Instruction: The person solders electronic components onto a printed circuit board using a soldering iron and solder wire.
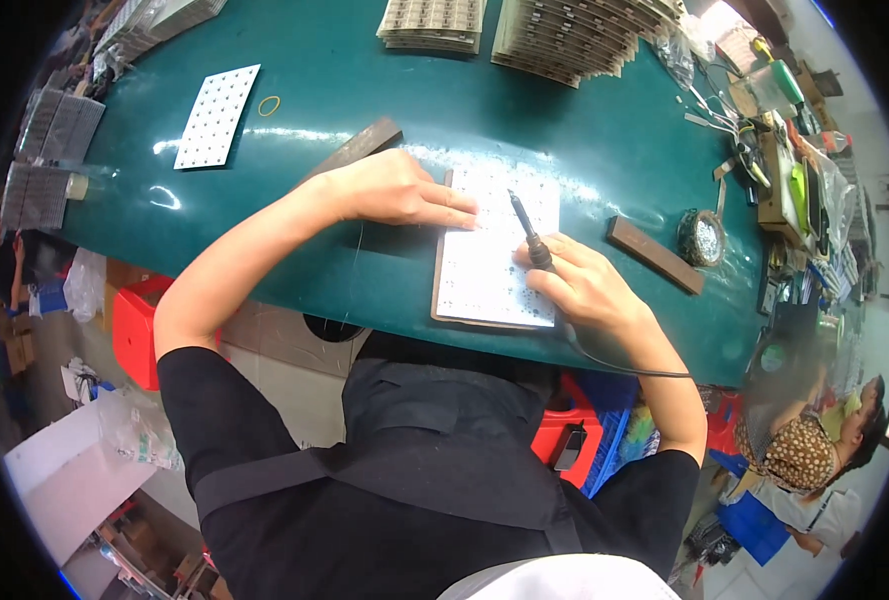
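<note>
My right hand (587,283) grips a soldering iron (532,235) by its dark handle, its tip pointing up and away over a white circuit board panel (490,285). The panel has rows of small dark marks and lies on a brown backing board (438,270) near the table's front edge. My left hand (405,195) reaches in from the left, two fingers pressed together at the panel's left side and the others curled in. A thin wire-like strand (361,238) hangs below this hand; whatever the fingers pinch is too small to make out.
A dark bar (360,148) lies beyond my left wrist, another bar (655,255) right of the panel. A tape roll (702,238) sits beside it. Stacked panels (575,40) stand at the back; a loose white panel (217,117) and rubber band (270,105) lie left. Co-workers sit at right.
</note>
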`<state>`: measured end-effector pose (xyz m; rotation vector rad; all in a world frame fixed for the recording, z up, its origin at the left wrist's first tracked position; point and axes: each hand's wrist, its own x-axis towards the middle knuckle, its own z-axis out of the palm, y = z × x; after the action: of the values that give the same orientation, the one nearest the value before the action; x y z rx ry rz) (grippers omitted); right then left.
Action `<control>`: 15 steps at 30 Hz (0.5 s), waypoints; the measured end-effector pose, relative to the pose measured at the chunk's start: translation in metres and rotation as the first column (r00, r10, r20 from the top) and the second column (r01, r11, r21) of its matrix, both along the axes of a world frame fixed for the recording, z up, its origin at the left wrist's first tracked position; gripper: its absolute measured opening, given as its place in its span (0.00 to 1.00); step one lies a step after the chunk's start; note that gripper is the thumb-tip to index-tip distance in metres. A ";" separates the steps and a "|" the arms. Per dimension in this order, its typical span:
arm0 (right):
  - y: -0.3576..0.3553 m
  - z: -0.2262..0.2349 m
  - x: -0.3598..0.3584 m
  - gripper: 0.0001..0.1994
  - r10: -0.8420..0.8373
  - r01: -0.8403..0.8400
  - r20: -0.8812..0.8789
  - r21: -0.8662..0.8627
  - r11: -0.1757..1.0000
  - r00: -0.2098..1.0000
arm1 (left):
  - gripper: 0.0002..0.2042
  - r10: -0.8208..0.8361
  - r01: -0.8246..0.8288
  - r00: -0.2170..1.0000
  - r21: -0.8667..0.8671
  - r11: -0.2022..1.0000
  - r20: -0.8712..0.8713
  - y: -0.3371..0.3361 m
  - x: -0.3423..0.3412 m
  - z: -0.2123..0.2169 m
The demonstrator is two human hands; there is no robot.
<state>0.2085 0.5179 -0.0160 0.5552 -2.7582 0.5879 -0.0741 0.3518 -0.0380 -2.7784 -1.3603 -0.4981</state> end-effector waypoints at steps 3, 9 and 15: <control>-0.002 -0.002 0.001 0.08 0.000 0.000 0.007 0.025 1.000 1.000 | 0.23 -0.005 0.001 0.998 -0.066 0.998 -0.067 -0.001 0.001 0.009; -0.002 0.004 0.001 0.11 0.011 -0.016 0.056 0.094 0.995 0.998 | 0.16 0.097 -0.097 0.995 -0.072 0.993 -0.009 -0.013 0.024 0.011; -0.004 0.013 0.004 0.10 0.003 -0.016 0.187 0.066 0.998 0.982 | 0.12 0.192 -0.194 0.980 0.040 0.980 0.051 -0.015 0.049 0.007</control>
<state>0.2120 0.5140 -0.0027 0.5539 -2.9636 0.5788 -0.0250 0.3368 -0.0312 -2.5793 -1.5866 -0.5800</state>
